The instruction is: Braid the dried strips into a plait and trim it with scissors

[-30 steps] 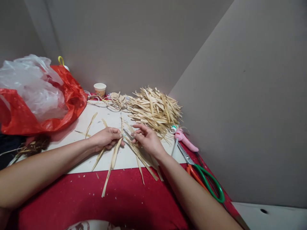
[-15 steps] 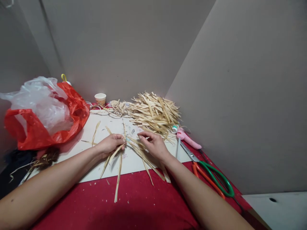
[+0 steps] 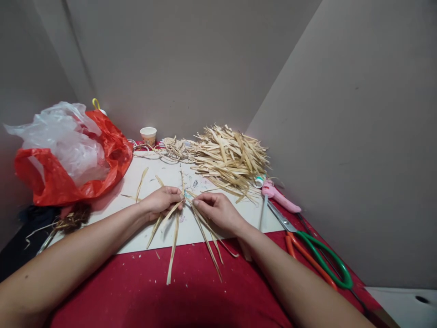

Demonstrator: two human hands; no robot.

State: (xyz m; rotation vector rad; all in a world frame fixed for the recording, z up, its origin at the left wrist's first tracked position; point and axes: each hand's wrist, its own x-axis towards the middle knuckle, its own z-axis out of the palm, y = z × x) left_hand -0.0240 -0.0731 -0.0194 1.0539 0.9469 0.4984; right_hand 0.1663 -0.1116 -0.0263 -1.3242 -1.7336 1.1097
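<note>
Over the white board (image 3: 136,239), my left hand (image 3: 166,201) pinches a bundle of dry straw strips (image 3: 173,246) where they meet. Several strip ends fan out below it toward the red cloth, and one thin piece points up past the fingertips. My right hand (image 3: 217,208) is closed, thumb against fingers, on straw strips (image 3: 204,232) just right of that joint. Their tails hang down between and beneath my hands. The exact crossing of the strips is partly hidden by my fingers. Loose straw strips (image 3: 141,183) lie left of my left hand.
A large pile of straw strips (image 3: 232,157) stands at the back right. To the right lie a pink glue gun (image 3: 282,199) and scissors (image 3: 322,255) with green and orange handles. A paper cup (image 3: 148,136), coiled cord (image 3: 174,148) and a red plastic bag (image 3: 44,177) sit at the back and left.
My right hand has moved closer to the left and now pinches the strips, whose tails have swung downward. The whole view has shifted slightly.
</note>
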